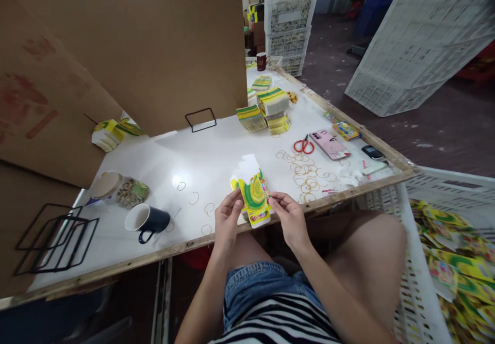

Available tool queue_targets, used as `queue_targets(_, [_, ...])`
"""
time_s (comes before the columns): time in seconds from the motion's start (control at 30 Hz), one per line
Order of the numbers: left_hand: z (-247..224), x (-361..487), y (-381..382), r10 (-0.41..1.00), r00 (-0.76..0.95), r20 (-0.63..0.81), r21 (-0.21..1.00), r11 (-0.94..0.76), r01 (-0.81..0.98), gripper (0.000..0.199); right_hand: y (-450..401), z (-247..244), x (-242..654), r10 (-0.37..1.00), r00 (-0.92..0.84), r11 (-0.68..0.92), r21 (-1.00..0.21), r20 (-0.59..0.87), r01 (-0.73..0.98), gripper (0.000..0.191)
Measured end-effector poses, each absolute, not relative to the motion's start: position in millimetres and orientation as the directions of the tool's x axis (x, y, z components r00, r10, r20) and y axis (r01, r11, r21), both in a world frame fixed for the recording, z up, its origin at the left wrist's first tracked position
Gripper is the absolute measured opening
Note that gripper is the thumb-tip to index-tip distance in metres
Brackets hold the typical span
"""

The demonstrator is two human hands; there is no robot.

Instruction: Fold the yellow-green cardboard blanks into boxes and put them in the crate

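Note:
A yellow and green printed carton with white flaps at its top is held between my two hands at the table's front edge. My left hand pinches its left side, where more yellow card shows behind the front piece. On the right side, my right hand grips the carton's edge between thumb and fingers. Banded stacks of similar cartons lie farther back on the white table. Loose rubber bands are spread to the right of the carton.
Red-handled scissors and a pink phone lie at the right. To the left are a dark mug, a jar and a black wire rack. A white crate with yellow-green packets stands at my right.

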State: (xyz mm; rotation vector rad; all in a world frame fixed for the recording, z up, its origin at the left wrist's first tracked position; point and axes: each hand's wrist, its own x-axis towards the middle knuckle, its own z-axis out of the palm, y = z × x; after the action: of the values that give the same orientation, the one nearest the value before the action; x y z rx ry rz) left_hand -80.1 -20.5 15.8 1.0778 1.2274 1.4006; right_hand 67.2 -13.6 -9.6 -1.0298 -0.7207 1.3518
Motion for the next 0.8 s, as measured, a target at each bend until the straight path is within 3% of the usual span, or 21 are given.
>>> queue_targets(0.13, [19.6, -70.1, -20.1, 0.991, 0.099, -0.085, 0.946, 0.112, -0.305, 0.056, -25.8, -0.2, 69.7, 0.985, 0.041, -0.126, -0.867, -0.167, -0.482, 0.028])
queue_targets(0.27, [23.2, -62.8, -24.8, 0.965, 0.245, -0.093, 0.921, 0.177, -0.346, 0.065, -32.5, 2.5, 72.1, 0.993, -0.033, -0.115, -0.871, -0.113, -0.478, 0.025])
queue_targets(0.37, [19.5, -61.2, -26.7, 0.970, 0.228, -0.086, 0.904, 0.172, -0.392, 0.060, -34.3, 1.9, 76.9, 0.996, -0.027, -0.085, -0.917, -0.081, -0.390, 0.025])
queue_targets(0.47, [13.3, -61.8, -26.6, 0.977, 0.188, -0.104, 0.862, 0.183, -0.472, 0.051, -30.4, 4.3, 85.8, 0.996, 0.058, -0.056, -0.982, -0.068, -0.178, 0.026])
queue_targets(0.6, [12.0, -60.9, -26.3, 0.971, 0.171, -0.165, 0.838, 0.230, -0.496, 0.045, -16.3, 17.8, 96.3, 0.982, 0.158, 0.103, -0.994, 0.108, 0.044, 0.029])
queue_targets(0.7, [15.3, -57.9, -26.4, 0.970, 0.146, -0.195, 0.851, 0.241, -0.466, 0.045, -7.5, 28.4, 96.3, 0.995, 0.054, 0.083, -0.996, 0.085, 0.042, 0.046])
queue_targets(0.8, [15.0, -55.3, -26.9, 0.972, 0.121, -0.203, 0.866, 0.236, -0.440, 0.044, -7.0, 31.4, 92.3, 0.998, -0.058, 0.009, -1.000, 0.008, 0.006, 0.045])
